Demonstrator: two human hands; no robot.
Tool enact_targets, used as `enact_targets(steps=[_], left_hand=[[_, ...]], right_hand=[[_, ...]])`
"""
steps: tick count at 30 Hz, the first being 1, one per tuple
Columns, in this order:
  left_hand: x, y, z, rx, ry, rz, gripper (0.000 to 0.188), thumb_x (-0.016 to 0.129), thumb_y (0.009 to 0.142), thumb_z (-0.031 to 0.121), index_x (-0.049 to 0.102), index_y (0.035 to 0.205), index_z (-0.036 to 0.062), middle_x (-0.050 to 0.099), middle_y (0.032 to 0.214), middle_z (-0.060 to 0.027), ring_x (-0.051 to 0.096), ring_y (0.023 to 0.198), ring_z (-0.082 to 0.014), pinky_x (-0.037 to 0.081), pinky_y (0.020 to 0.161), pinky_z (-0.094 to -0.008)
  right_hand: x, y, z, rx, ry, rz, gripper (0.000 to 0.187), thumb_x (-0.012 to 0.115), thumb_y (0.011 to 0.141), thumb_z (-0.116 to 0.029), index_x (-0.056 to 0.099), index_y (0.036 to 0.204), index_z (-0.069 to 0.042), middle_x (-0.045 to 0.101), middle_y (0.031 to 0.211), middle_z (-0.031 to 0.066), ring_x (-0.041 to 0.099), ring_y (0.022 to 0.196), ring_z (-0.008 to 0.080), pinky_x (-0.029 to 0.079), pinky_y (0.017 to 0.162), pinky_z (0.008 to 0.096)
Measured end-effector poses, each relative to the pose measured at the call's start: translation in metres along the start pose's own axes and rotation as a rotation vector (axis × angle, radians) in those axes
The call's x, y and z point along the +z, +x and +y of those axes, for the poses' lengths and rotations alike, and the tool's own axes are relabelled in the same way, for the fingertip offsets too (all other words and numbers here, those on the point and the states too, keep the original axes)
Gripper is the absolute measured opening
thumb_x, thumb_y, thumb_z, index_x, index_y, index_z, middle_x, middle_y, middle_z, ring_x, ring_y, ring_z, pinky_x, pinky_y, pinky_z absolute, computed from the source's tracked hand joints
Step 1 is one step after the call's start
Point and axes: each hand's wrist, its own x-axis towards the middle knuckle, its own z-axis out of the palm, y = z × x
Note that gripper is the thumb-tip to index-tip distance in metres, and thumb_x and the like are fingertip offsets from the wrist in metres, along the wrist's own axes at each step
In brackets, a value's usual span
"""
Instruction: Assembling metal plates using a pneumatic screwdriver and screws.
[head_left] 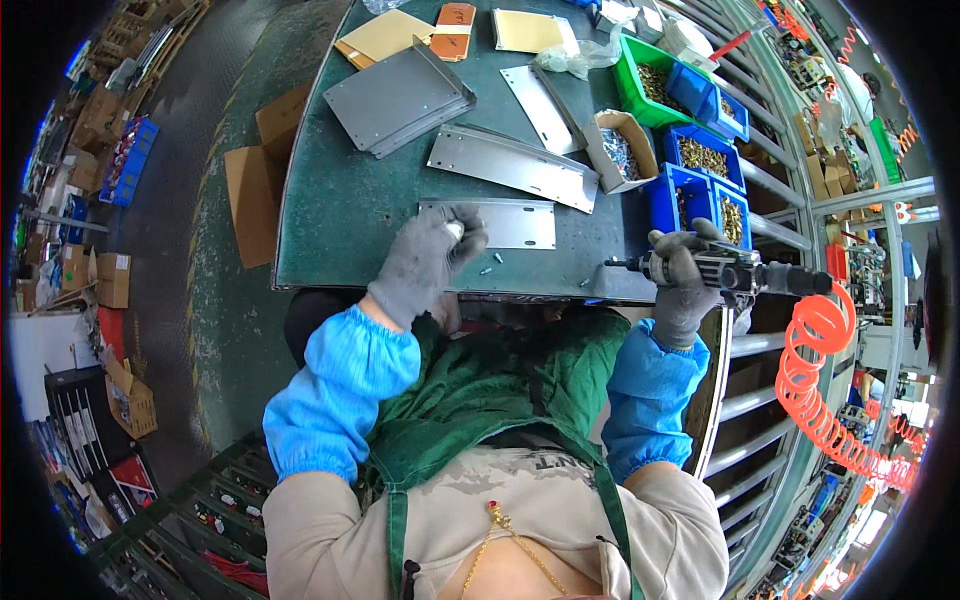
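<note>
My left hand (422, 258), in a grey glove, hovers at the left end of a flat slotted metal plate (525, 224) near the table's front edge. Its fingers are curled together, and whatever they hold is hidden. My right hand (683, 290), gloved too, is wrapped around a pneumatic screwdriver (735, 272) at the table's front right corner. The tool lies sideways with its bit pointing left. A coiled orange air hose (812, 395) runs from its rear. Small screws (498, 258) lie loose on the green table (340, 240) just below the plate.
Beyond the plate lie a long bent metal panel (515, 165), a narrower panel (540, 108) and stacked grey panels (395, 100). To the right stand a carton of small parts (640, 160), blue bins (680, 190) and a green bin (632, 75) of fasteners. Metal rollers (770, 190) border the table.
</note>
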Motion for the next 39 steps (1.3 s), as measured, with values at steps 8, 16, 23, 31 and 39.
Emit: enact_targets(steps=[8,16,23,31,39], left_hand=[[0.040,-0.007,-0.037,-0.297,-0.073,-0.017,0.022,0.054,0.093,0.012,0.058,0.113,0.0044,0.062,0.091,-0.0065,0.053,0.062,-0.0030,0.042,0.047,-0.0101],[0.049,-0.009,-0.044,-0.361,-0.281,-0.029,0.022,0.054,0.094,0.016,0.059,0.111,0.0034,0.057,0.088,-0.0041,0.050,0.068,-0.0035,0.041,0.050,-0.0107],[0.049,-0.013,-0.042,-0.276,-0.053,0.087,0.026,0.056,0.094,0.031,0.061,0.099,0.0066,0.054,0.074,0.0004,0.047,0.059,-0.0021,0.037,0.046,-0.0133],[0.046,-0.007,-0.054,-0.066,0.402,0.207,0.032,0.052,0.095,0.037,0.064,0.093,0.0082,0.056,0.068,0.0017,0.045,0.055,-0.0025,0.035,0.046,-0.0166],[0.051,0.012,-0.055,0.434,0.978,0.093,0.033,0.054,0.093,0.032,0.065,0.093,0.0009,0.062,0.072,-0.0096,0.058,0.063,-0.0178,0.048,0.059,-0.0323]], right_hand=[[-0.006,0.004,-0.009,0.134,0.615,0.110,0.038,0.057,0.083,-0.010,0.049,0.120,-0.005,0.054,0.082,0.0032,0.051,0.077,0.0175,0.045,0.090,0.0429],[0.023,-0.007,-0.002,0.215,0.745,0.113,0.039,0.057,0.083,-0.013,0.048,0.120,-0.005,0.058,0.082,0.0070,0.054,0.077,0.0211,0.044,0.089,0.0457],[0.047,-0.009,0.000,0.220,0.708,0.034,0.039,0.058,0.083,-0.014,0.048,0.120,-0.006,0.058,0.083,0.0057,0.053,0.077,0.0196,0.044,0.089,0.0445],[0.057,-0.012,-0.001,0.203,0.619,-0.001,0.038,0.058,0.085,-0.015,0.047,0.120,-0.008,0.059,0.085,0.0042,0.055,0.079,0.0191,0.042,0.092,0.0448],[0.044,-0.002,0.004,0.164,0.521,0.000,0.039,0.058,0.085,-0.016,0.046,0.121,-0.007,0.060,0.086,0.0047,0.057,0.080,0.0195,0.044,0.091,0.0442]])
